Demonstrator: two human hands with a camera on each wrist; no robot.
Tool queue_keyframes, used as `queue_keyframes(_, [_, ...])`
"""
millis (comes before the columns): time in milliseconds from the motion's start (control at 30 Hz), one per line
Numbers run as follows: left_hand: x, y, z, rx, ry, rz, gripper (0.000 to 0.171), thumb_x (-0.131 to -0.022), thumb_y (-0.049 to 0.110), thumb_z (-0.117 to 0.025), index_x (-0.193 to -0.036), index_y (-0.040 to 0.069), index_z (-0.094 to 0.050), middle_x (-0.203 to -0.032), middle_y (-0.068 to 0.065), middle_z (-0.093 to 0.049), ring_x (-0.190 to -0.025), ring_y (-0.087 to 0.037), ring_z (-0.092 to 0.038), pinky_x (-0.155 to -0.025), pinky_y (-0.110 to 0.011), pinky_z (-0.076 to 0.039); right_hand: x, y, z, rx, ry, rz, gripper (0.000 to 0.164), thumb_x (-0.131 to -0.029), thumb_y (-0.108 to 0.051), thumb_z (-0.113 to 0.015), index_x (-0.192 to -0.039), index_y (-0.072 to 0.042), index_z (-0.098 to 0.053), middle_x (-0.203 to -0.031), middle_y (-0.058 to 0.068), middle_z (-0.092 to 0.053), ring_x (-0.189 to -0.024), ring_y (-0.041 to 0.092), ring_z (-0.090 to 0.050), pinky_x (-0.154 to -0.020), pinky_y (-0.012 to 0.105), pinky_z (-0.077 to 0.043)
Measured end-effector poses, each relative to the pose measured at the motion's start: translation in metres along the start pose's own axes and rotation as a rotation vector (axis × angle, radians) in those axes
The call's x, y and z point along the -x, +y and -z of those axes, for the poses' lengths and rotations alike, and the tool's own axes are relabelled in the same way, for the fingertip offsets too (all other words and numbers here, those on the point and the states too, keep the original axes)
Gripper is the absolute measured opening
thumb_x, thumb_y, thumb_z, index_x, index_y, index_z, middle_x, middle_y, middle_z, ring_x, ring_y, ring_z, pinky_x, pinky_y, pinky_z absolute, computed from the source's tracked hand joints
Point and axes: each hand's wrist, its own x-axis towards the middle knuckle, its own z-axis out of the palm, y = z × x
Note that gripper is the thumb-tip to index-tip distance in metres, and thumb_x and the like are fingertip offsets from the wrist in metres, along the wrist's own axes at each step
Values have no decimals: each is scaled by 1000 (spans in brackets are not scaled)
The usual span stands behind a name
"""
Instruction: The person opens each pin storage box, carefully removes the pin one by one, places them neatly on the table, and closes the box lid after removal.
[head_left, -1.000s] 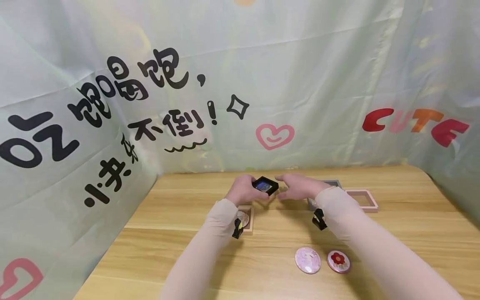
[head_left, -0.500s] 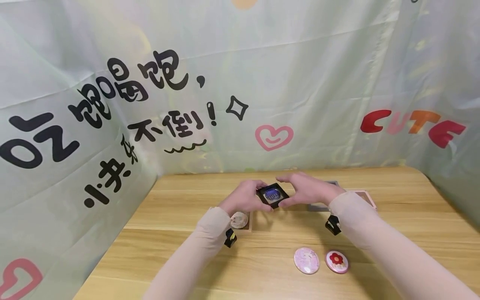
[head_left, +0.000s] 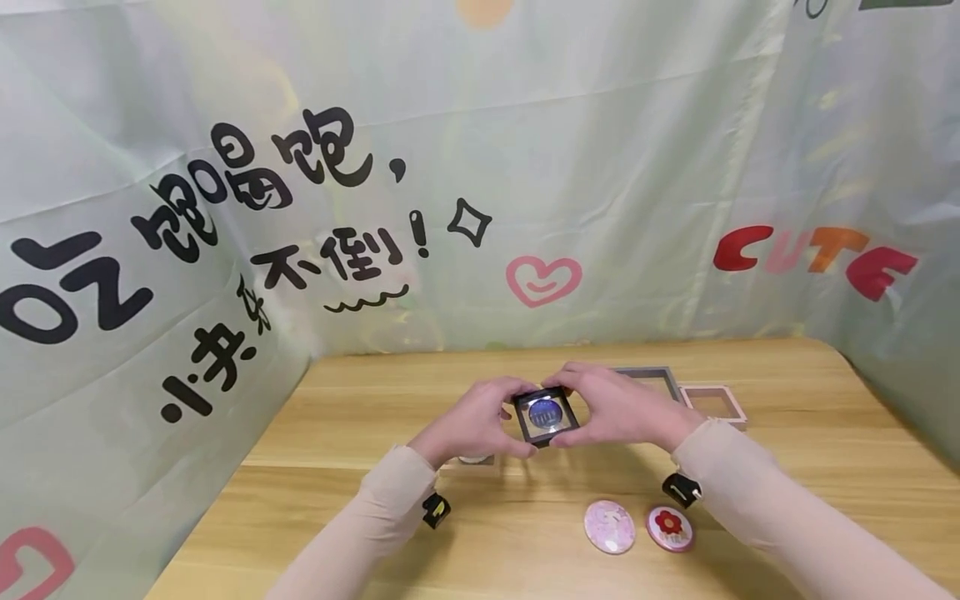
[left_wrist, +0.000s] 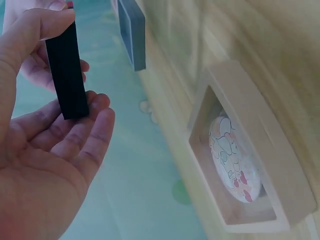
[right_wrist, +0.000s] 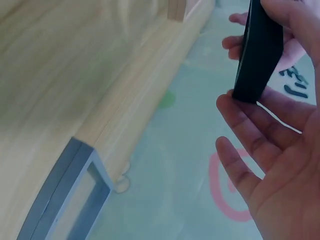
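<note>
Above the table, both hands hold a small black square box frame (left_wrist: 70, 70) with a blue round badge (head_left: 545, 413) showing in its window. My left hand (head_left: 483, 421) pinches its left side, thumb on the near edge and fingers on the far edge. On the opposite side my right hand (head_left: 618, 406) grips it the same way. Below the left hand, a pinkish box frame (left_wrist: 237, 87) lies on the table with a round patterned badge (left_wrist: 232, 160) inside; in the head view the left hand mostly covers it.
Behind the right hand lie a grey frame (head_left: 669, 382) and a pink frame (head_left: 738, 408), side by side. Nearer on the wooden table (head_left: 315, 500) are a pale purple round badge (head_left: 610, 527) and a red-flower badge (head_left: 670, 528). Printed cloth (head_left: 630, 208) hangs behind the table.
The black box frame has come nearer and tilted to face the head camera. The right hand, at first apart from it, has taken hold of its right side.
</note>
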Motion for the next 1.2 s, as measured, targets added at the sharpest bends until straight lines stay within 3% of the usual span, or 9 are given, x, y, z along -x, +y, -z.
queue_keyframes(267, [18,11,-4,-10,64,-79,76,-77,19,-95,-144,8,-62,-136,-4,-70,-114,-15,-68,-97,-28,-62,18,-15,1,14,75,10,64,-81,-50,-92,-129,-15,-68,-118,-8,-70,-103,7,-67,-91,36,-62])
queue_keyframes(500, [35,18,-13,61,135,-166,77,-75,14,-93,-144,4,-59,-135,-8,-70,-117,-17,-70,-103,-24,-60,31,-27,-2,16,144,55,63,-78,-46,-93,-126,-15,-66,-113,-9,-68,-99,4,-67,-86,31,-63])
queue_keyframes(700, [48,25,-23,96,209,-191,78,-75,13,-92,-144,5,-57,-136,-9,-68,-119,-19,-70,-105,-23,-58,41,-38,-4,13,183,71,65,-75,-45,-93,-126,-16,-65,-114,-11,-67,-101,4,-66,-87,31,-64])
queue_keyframes(900, [59,28,-31,136,271,-199,81,-76,15,-95,-146,3,-55,-135,-11,-69,-120,-21,-71,-104,-31,-61,49,-47,-4,8,200,39,63,-73,-46,-95,-122,-20,-64,-111,-14,-66,-99,1,-65,-86,30,-62])
queue_keyframes(1067, [66,28,-36,135,307,-259,79,-77,18,-96,-144,3,-57,-131,-8,-72,-117,-17,-72,-101,-32,-63,57,-54,-2,-5,191,45,60,-76,-52,-94,-119,-22,-64,-109,-15,-65,-97,0,-64,-82,28,-62])
queue_keyframes(1200, [72,28,-39,79,346,-308,76,-76,21,-96,-141,5,-59,-126,-4,-73,-112,-12,-72,-97,-28,-63,60,-60,-3,-12,211,71,59,-76,-50,-94,-118,-23,-63,-109,-17,-64,-96,-2,-63,-81,28,-61])
